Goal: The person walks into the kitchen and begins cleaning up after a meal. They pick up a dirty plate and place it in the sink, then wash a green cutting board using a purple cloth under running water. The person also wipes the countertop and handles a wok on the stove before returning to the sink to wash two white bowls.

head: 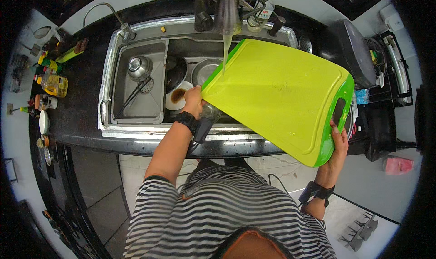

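Observation:
A large green plastic cutting board [279,95] is held over the right part of the steel sink [105,105]. Water runs from the faucet [227,17] onto the board's upper left. My left hand [193,100] grips its left corner. By the handle slot at the right end, my right hand [338,145] holds the green rim. Beneath and left of the board lie a white dish with brown liquid [174,100], a dark pan [177,71] and a round metal vessel [204,71]. A steel bowl [139,68] and dark chopsticks [131,99] lie in the left basin.
A second, curved tap [126,31] stands at the sink's back left. Bottles of yellow oil [56,85] and jars line the left counter. Behind the sink are a clear bottle [262,15] and a black rack [253,0]. A large dark appliance or vessel [354,54] stands at the right.

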### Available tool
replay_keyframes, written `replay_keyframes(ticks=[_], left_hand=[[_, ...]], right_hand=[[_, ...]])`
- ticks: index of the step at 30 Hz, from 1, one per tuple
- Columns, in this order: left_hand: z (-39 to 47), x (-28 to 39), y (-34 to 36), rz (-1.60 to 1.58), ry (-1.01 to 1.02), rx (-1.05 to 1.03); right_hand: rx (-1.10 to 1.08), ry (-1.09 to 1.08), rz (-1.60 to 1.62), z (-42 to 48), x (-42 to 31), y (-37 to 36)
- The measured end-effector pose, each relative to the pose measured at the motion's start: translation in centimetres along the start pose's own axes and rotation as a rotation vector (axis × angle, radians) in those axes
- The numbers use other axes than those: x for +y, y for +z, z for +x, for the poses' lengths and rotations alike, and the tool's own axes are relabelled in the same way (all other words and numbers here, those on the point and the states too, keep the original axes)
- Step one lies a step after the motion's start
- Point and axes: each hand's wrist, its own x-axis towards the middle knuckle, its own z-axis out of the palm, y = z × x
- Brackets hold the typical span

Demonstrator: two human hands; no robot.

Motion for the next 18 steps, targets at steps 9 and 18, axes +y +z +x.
replay_keyframes(ticks=[9, 18], left_hand=[[-1.8, -3.0, -0.3, -0.369, -0.052, -0.099], [-2.6, -1.6, -1.6, 0.206, 0.145, 0.086]], right_hand=[[-0.008, -0.038, -0.057, -0.7, -0.8, 0.4], [-0.037, -0.059, -0.047, -1.8, -1.9, -0.2]])
